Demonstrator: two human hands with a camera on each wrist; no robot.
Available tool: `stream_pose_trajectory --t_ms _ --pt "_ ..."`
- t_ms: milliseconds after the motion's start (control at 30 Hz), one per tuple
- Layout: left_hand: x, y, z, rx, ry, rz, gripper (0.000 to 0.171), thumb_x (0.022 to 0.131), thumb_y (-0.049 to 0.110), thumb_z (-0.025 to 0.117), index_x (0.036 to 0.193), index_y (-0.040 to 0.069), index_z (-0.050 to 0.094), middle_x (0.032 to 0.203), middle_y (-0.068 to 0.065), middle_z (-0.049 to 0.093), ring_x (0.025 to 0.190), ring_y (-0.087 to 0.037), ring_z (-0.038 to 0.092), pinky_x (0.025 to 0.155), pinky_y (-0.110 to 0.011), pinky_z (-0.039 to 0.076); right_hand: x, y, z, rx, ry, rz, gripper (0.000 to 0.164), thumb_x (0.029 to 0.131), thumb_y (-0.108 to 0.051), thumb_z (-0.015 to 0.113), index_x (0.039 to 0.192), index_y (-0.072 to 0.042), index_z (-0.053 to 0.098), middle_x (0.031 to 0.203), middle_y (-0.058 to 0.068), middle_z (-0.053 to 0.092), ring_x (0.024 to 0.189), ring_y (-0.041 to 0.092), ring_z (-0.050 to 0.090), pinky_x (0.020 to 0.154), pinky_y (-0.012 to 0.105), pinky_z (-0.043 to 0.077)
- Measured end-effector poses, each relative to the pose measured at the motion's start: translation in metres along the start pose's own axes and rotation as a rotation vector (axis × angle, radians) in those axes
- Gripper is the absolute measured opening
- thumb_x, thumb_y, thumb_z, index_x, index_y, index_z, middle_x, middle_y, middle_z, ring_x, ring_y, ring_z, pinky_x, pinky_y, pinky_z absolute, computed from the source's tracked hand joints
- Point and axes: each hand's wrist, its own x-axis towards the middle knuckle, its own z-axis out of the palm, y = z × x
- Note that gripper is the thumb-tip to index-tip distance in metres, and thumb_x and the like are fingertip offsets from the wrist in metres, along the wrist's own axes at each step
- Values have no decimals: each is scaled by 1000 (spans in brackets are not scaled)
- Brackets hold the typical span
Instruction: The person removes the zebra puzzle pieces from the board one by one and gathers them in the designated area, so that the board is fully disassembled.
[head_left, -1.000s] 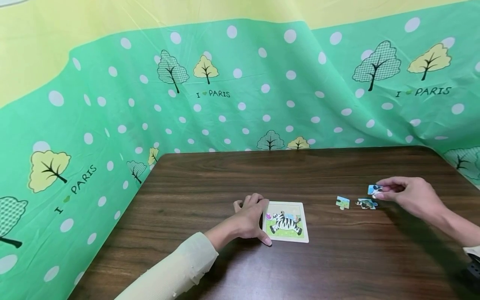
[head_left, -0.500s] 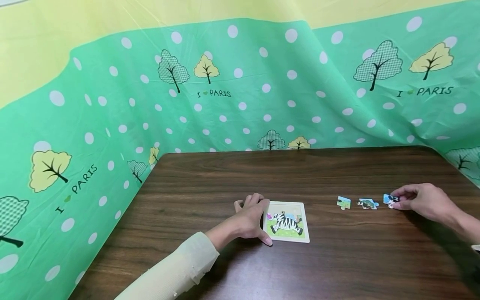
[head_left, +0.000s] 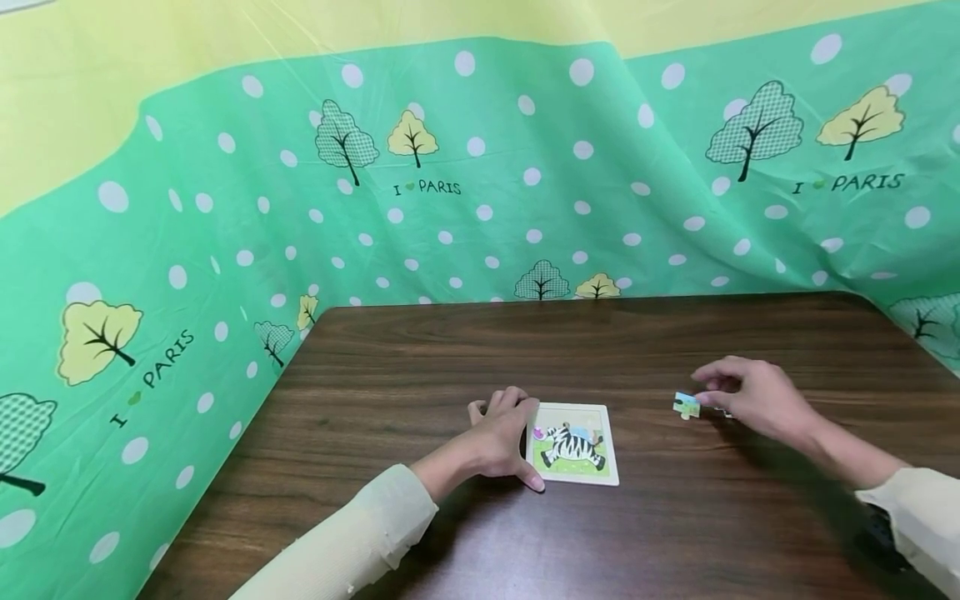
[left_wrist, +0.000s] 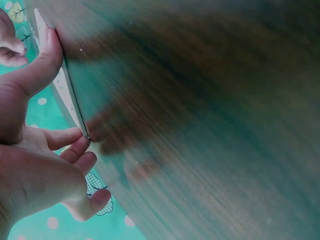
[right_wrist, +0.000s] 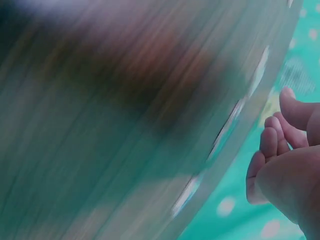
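Observation:
My left hand (head_left: 491, 437) grips the left side of a white-framed zebra puzzle (head_left: 573, 446), thumb at the near edge and index finger at the far corner. The left wrist view shows the puzzle's edge (left_wrist: 70, 95) between thumb and finger. My right hand (head_left: 761, 400) hovers over the loose pieces, thumb and fingers apart with nothing between them. A green-and-blue puzzle piece (head_left: 686, 406) lies left of its fingertips. Under the hand, the middle piece (head_left: 726, 412) barely shows. In the right wrist view, the dropped-off piece (right_wrist: 187, 195) lies in line with the others, blurred.
Both hands are above a dark wood-grain table (head_left: 420, 350). Behind and to the left hangs a green polka-dot curtain (head_left: 487, 192) with printed trees. A dark band (head_left: 877, 533) sits at the right wrist, by the sleeve.
My right hand carried a puzzle piece right and toward me, set it at the row's right end and let go, then moved back left. My left hand stayed on the puzzle.

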Motion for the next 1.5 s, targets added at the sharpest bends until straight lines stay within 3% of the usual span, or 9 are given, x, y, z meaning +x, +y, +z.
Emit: stream_pose_trajectory --t_ms 233,367,467,600,767,1233,1500 --pt "0 0 -1 11 -2 -1 85 48 44 93 119 18 53 128 -1 43 121 -21 37 98 -53 25 13 -60 42 124 -98 -50 26 77 -13 80 101 -5 72 83 -1 61 75 11 53 64 24 44" --pt "0 1 0 12 -1 1 85 49 44 93 119 18 53 128 -1 43 121 -21 37 98 -53 26 15 -83 62 167 -192 -58 28 77 -12 80 103 -6 73 84 -1 61 78 16 52 66 26 43" --pt "0 1 0 11 -3 4 88 48 45 93 122 17 53 129 -2 43 120 -21 37 98 -53 26 12 -93 70 132 -251 -61 31 77 -15 80 106 -7 74 86 -3 60 82 17 51 74 32 36" --pt "0 1 0 7 -4 5 89 48 45 93 123 17 52 128 -1 43 120 -21 37 97 -52 26 9 -97 74 83 -252 -99 28 75 -16 82 102 -11 75 88 -7 58 84 16 49 78 39 27" --pt "1 1 -1 5 -3 5 86 48 45 93 120 18 53 127 -1 43 120 -21 37 98 -53 25 6 -96 76 112 -230 -136 21 74 -14 82 92 -17 73 86 -7 56 85 16 49 78 41 27" --pt "0 0 -1 5 -7 -3 87 49 44 93 121 18 53 128 -1 43 121 -21 37 98 -53 25 11 -104 80 151 -280 -63 31 73 -6 81 87 -15 56 82 -5 53 84 18 44 75 41 21" --pt "0 0 -2 -5 -7 -9 91 48 43 93 126 18 52 129 -1 43 122 -21 37 99 -54 25 10 -104 81 159 -278 -74 30 72 -4 80 88 -16 58 76 -5 54 79 17 44 76 40 21"
